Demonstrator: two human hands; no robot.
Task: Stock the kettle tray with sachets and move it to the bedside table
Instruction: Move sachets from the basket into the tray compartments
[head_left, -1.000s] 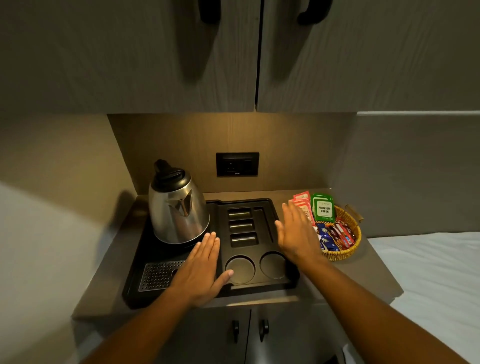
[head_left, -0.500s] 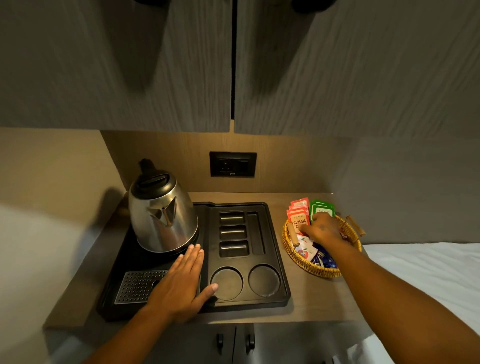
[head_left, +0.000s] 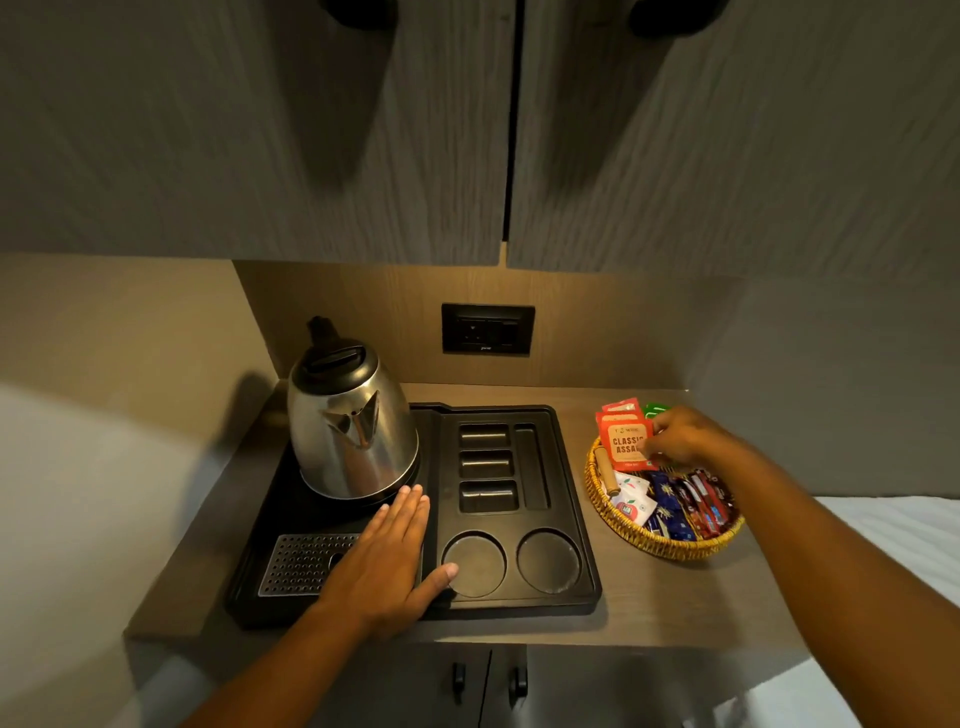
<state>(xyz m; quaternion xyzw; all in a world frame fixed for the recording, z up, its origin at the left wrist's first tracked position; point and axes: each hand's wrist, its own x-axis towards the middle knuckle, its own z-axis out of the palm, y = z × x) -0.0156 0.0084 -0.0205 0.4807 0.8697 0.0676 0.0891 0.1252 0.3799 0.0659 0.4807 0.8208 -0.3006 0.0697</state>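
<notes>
A black kettle tray (head_left: 569, 603) lies on the counter with a steel kettle (head_left: 353, 426) on its left half. Its slots and two round wells hold nothing. My left hand (head_left: 387, 558) rests flat on the tray in front of the kettle, fingers spread. To the right stands a wicker basket (head_left: 660, 540) full of sachets. My right hand (head_left: 685, 439) is in the basket's far part, fingers pinched on a red tea sachet (head_left: 623, 441) that stands upright. A green sachet (head_left: 653, 409) peeks out behind my hand.
The counter (head_left: 675, 608) sits in a niche under wall cabinets (head_left: 363, 130), with a black wall socket (head_left: 487, 329) behind the tray. White bedding (head_left: 904, 540) lies at the right. Cupboard doors with small handles (head_left: 485, 680) are below the counter.
My right hand went from hovering over the tray to the basket and closed on the red tea sachet. The left hand stayed flat on the tray. The view shifted.
</notes>
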